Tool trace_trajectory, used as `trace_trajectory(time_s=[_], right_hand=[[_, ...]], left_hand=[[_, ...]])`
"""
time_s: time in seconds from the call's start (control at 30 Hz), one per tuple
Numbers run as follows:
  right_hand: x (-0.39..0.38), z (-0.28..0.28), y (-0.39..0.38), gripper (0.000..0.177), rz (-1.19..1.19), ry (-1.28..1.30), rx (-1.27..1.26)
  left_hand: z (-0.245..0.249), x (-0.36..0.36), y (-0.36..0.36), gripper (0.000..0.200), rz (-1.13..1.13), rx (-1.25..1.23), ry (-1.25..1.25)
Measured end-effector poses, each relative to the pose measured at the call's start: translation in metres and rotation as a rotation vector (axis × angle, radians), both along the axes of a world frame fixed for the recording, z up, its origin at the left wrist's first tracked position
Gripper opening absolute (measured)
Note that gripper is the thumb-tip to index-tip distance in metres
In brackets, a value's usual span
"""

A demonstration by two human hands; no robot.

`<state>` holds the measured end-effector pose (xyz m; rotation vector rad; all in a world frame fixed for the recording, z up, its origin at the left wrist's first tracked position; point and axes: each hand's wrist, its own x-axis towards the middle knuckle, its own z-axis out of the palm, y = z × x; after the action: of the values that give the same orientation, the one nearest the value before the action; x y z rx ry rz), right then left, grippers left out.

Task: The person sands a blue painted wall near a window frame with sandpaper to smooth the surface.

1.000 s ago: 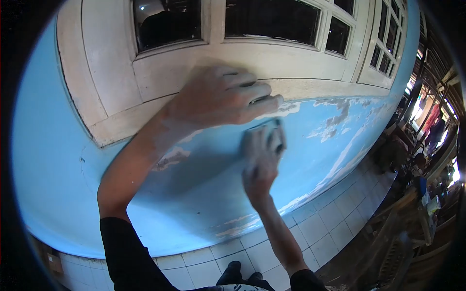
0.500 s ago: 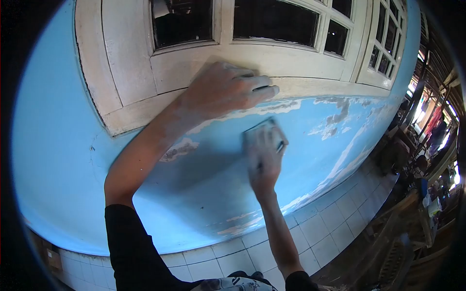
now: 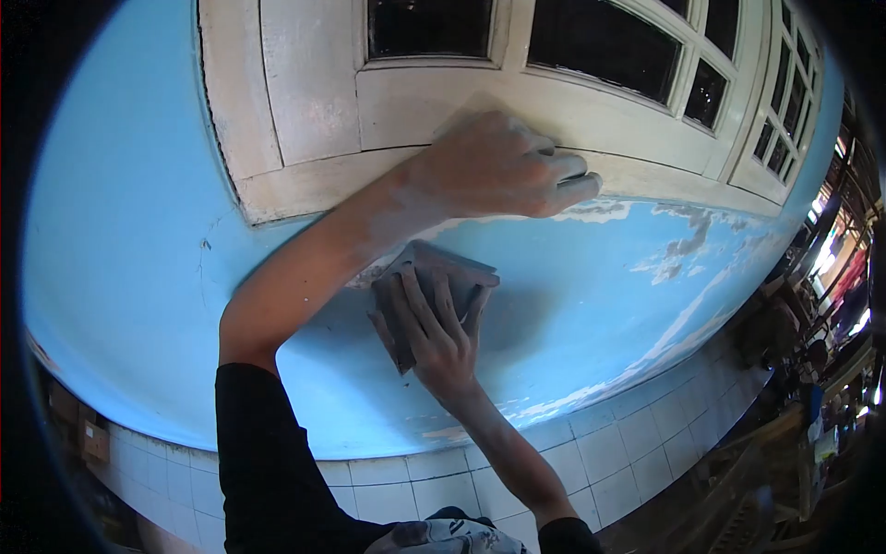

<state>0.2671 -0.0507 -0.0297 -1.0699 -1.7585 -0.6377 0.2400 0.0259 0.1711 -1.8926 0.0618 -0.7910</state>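
Observation:
My right hand [image 3: 441,337] presses a dark grey sheet of sandpaper [image 3: 397,319] flat against the blue wall [image 3: 572,277], fingers spread over it and the sheet's edges bent up around them. Above it, my left hand [image 3: 517,171] lies on the lower rail of the cream window frame [image 3: 637,175], its fingers curled at the ledge. Pale dust coats the fingers of both hands. Just under the ledge, a patch of peeled paint [image 3: 683,235] shows white and grey to the right of the hands.
Dark glass panes [image 3: 600,46] sit in the window above. White tiles [image 3: 540,466] line the floor at the wall's foot. A brown box [image 3: 94,441] stands at the lower left. Wooden pieces [image 3: 757,462] and clutter fill the right side.
My right hand has moved left across the wall with the sandpaper, now below my left forearm. The view has shifted, while my left hand stays on the window ledge.

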Motion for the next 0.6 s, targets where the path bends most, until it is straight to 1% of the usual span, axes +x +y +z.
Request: trace_trajectory(time_s=[0.03, 0.07, 0.13, 0.17, 0.2, 0.27, 0.3, 0.33, 0.4, 0.43, 0.5, 0.53, 0.6], right_hand=[[0.007, 0.002, 0.003, 0.037, 0.07, 0.036, 0.03], [0.018, 0.006, 0.004, 0.037, 0.074, 0.038, 0.032], [0.038, 0.028, 0.004, 0.041, -0.166, 0.309, 0.101], [0.035, 0.028, 0.007, 0.041, -0.143, 0.346, 0.128], [0.028, 0.025, 0.004, 0.041, -0.131, 0.345, 0.114], [0.013, 0.021, -0.003, 0.039, -0.137, -0.029, 0.064], [0.017, 0.024, -0.001, 0.04, -0.049, 0.048, 0.077], [0.02, 0.026, 0.0, 0.04, -0.048, 0.049, 0.085], [0.028, 0.03, 0.001, 0.041, -0.155, 0.195, 0.089], [0.023, 0.03, 0.001, 0.041, -0.148, 0.187, 0.084], [0.004, 0.025, -0.003, 0.04, -0.148, 0.006, 0.075], [0.01, 0.025, -0.004, 0.04, -0.147, 0.015, 0.073], [0.034, 0.032, -0.003, 0.04, -0.131, 0.151, 0.069]], left_hand=[[0.002, 0.0, 0.001, 0.024, -0.008, 0.008, 0.003], [0.001, 0.0, 0.0, 0.024, -0.004, 0.011, 0.005], [0.001, -0.001, 0.0, 0.024, -0.013, 0.011, -0.005], [0.0, 0.001, 0.001, 0.024, 0.0, 0.005, -0.014], [-0.001, 0.002, 0.002, 0.024, -0.003, -0.005, -0.02], [-0.003, 0.002, 0.002, 0.025, 0.0, -0.016, -0.009], [-0.003, 0.001, 0.001, 0.025, -0.002, -0.041, -0.012], [0.0, 0.001, 0.0, 0.026, -0.006, -0.058, -0.022], [0.004, 0.0, -0.001, 0.026, -0.01, -0.034, -0.039], [0.001, 0.0, -0.002, 0.026, -0.012, -0.032, -0.042], [-0.003, 0.001, 0.0, 0.026, 0.009, -0.075, -0.028], [-0.002, 0.001, 0.002, 0.025, 0.021, -0.087, -0.021], [-0.001, 0.001, 0.001, 0.026, 0.013, -0.045, -0.028]])
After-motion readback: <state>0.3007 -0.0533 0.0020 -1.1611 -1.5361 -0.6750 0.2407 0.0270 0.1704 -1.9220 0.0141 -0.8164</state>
